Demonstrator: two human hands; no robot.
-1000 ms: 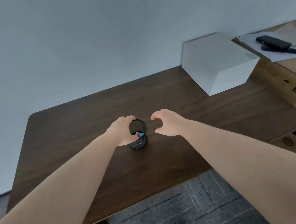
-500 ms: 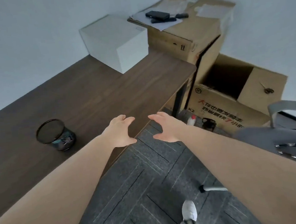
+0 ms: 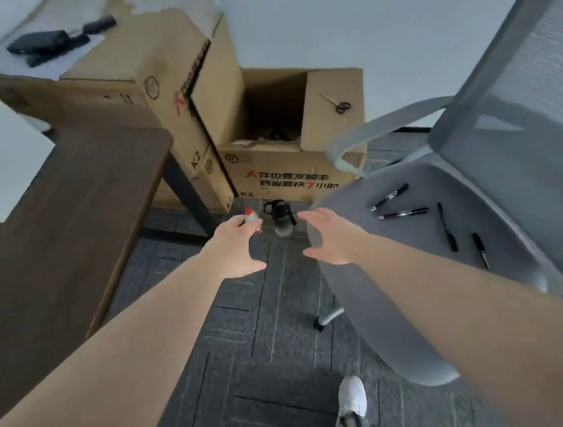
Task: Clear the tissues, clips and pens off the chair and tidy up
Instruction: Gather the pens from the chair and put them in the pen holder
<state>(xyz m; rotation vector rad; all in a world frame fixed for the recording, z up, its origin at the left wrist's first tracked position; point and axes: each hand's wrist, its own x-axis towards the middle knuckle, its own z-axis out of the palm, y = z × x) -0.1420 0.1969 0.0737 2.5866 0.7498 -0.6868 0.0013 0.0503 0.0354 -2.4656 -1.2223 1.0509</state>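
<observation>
A grey office chair [image 3: 498, 192] stands at the right, its seat facing me. Several black pens [image 3: 404, 213] lie scattered on the seat; no tissues or clips show. My left hand [image 3: 238, 248] hovers over the carpet left of the seat, fingers spread, holding nothing. My right hand [image 3: 327, 236] is at the seat's front left edge, open and empty, a short way left of the nearest pens.
A dark wooden desk [image 3: 52, 242] fills the left. Cardboard boxes [image 3: 283, 175] stand behind, one open, with scissors [image 3: 340, 104] on a flap. A red-capped bottle [image 3: 251, 216] and a dark bottle [image 3: 280, 220] stand on the carpet. My shoe [image 3: 351, 402] is below.
The view swung right from the desk and its black pen cup to the chair. Both hands left the cup empty and now hover near the chair seat.
</observation>
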